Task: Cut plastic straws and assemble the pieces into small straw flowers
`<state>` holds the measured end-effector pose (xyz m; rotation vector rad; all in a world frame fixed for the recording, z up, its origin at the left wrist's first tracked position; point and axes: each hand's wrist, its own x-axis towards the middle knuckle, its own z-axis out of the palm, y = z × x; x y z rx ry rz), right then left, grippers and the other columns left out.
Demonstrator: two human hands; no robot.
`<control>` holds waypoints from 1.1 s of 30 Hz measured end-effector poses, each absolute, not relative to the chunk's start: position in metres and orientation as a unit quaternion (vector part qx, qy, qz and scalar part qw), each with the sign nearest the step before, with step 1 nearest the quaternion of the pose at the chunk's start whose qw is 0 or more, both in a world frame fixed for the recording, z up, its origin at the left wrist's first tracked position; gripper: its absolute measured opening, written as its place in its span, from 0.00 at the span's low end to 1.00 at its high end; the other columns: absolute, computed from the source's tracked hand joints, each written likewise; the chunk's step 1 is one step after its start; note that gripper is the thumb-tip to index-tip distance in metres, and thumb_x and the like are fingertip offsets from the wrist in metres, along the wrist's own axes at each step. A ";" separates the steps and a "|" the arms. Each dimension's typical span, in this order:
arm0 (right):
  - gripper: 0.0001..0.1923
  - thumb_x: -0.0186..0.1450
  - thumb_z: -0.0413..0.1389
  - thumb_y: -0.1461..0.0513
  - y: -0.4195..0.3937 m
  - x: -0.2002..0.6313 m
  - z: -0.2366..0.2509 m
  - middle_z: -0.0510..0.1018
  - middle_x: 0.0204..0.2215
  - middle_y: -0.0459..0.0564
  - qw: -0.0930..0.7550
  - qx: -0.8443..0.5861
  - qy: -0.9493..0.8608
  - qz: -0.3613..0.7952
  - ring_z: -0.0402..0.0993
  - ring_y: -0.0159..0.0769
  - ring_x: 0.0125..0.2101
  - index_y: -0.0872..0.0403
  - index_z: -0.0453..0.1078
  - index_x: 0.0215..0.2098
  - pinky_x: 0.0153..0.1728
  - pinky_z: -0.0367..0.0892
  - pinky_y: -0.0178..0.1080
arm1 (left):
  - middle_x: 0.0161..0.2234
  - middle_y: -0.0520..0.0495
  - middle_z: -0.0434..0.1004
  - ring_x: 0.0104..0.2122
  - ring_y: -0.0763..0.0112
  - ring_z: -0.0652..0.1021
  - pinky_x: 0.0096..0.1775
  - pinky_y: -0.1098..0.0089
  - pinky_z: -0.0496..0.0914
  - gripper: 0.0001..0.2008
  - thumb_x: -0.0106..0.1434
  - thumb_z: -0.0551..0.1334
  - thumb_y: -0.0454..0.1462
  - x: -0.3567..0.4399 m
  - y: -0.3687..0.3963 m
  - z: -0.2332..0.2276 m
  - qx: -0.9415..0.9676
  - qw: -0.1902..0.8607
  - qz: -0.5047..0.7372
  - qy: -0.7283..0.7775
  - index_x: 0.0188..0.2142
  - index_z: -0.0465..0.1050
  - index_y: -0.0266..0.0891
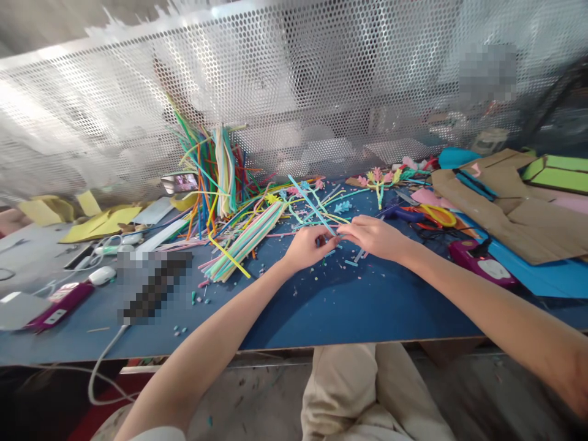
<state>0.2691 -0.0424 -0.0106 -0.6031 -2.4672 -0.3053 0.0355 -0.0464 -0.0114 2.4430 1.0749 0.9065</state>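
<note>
My left hand and my right hand meet above the blue tabletop, their fingertips almost touching. Both are closed on light blue pipe cleaners, whose long ends rise up and to the left from between the fingers. The pinched part is mostly hidden. Just beyond the hands lie a small blue pipe-cleaner leaf shape and a branch with pink and yellow tufts. A bundle of pastel pipe cleaners lies left of my left hand. Short blue clippings are scattered under the fingers.
A dense upright bunch of coloured pipe cleaners stands against the perforated metal screen. Scissors with a yellow handle, a purple power strip and brown paper lie right. A phone, cables and another power strip are left.
</note>
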 end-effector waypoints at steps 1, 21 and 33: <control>0.15 0.74 0.46 0.63 -0.043 0.267 -0.011 0.79 0.38 0.56 0.292 -0.239 -0.921 -0.099 0.73 0.40 0.40 0.58 0.70 0.53 0.44 0.70 0.43 | 0.28 0.49 0.79 0.25 0.75 0.74 0.31 0.73 0.65 0.12 0.67 0.60 0.43 0.035 -0.047 -0.011 0.866 0.113 0.313 0.374 0.34 0.79 0.39; 0.11 0.71 0.52 0.61 -0.051 0.256 -0.009 0.79 0.28 0.51 0.287 -0.406 -0.867 0.024 0.73 0.38 0.33 0.53 0.77 0.40 0.35 0.64 0.40 | 0.41 0.48 0.84 0.40 0.66 0.81 0.42 0.64 0.63 0.11 0.70 0.58 0.41 0.030 -0.049 -0.003 0.895 -0.147 0.254 0.336 0.43 0.80 0.47; 0.15 0.73 0.50 0.61 -0.048 0.257 -0.005 0.81 0.30 0.53 0.276 -0.384 -0.879 -0.061 0.70 0.40 0.34 0.55 0.78 0.38 0.37 0.61 0.42 | 0.33 0.49 0.84 0.27 0.71 0.78 0.33 0.69 0.67 0.13 0.67 0.62 0.46 0.040 -0.048 -0.011 0.831 0.070 0.342 0.433 0.44 0.82 0.44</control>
